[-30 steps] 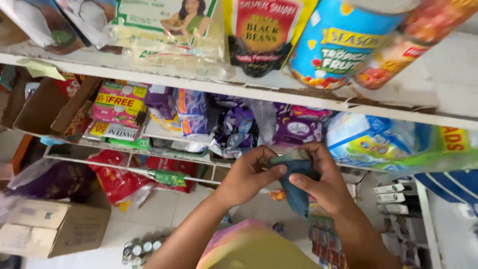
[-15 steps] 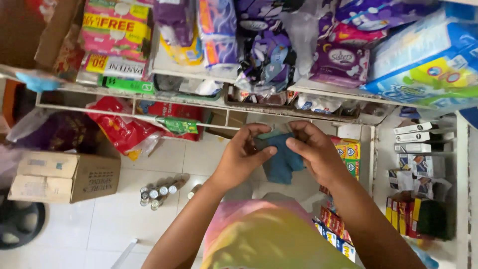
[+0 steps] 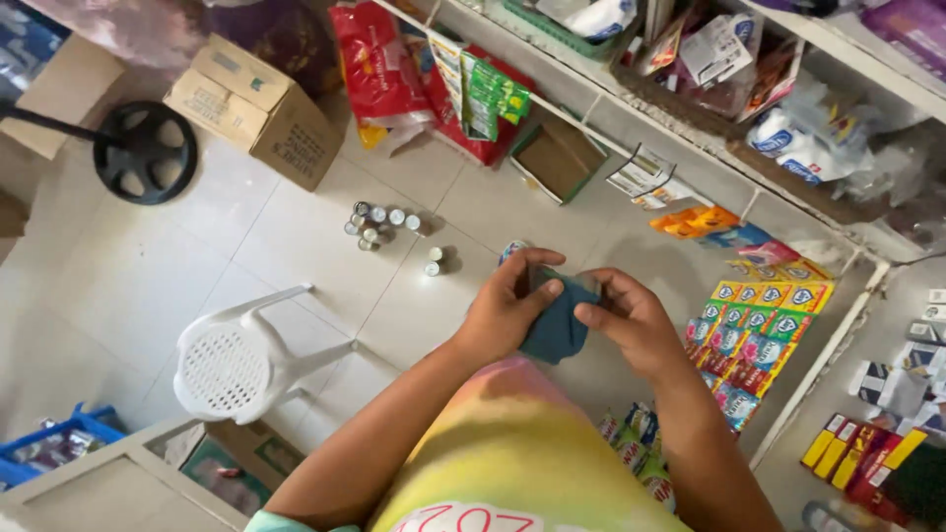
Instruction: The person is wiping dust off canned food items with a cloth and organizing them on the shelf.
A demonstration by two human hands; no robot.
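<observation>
Right now both of my hands are up in front of my chest, bunched around a dark teal cloth (image 3: 554, 325). My left hand (image 3: 507, 315) has its fingers curled over the cloth's upper left side, thumb tucked against it, so that hand is clenched on fabric. My right hand (image 3: 631, 320) pinches the right edge, thumb on top and fingers folded beneath. The cloth sits between the two hands, sagging in a loose pouch below my thumbs, held in the air well above the floor.

It looks soft and light to me, with no stiffness: it folds wherever I press and droops where nothing supports it. I judge it unlikely to slip, since the weave seems matte rather than slick, and nothing about it seems breakable. The best hold would be along an edge or at a corner, pinched between thumb and forefinger, because a grip in the middle only gathers it into a wad.

Below me the tiled floor (image 3: 148, 286) carries a white plastic chair (image 3: 246, 360), a cluster of small tins (image 3: 379, 225) and a cardboard box (image 3: 254, 110) towards its upper left corner. Rows of bright packets (image 3: 759, 330) lie along the shelf's lower edge on my right.
</observation>
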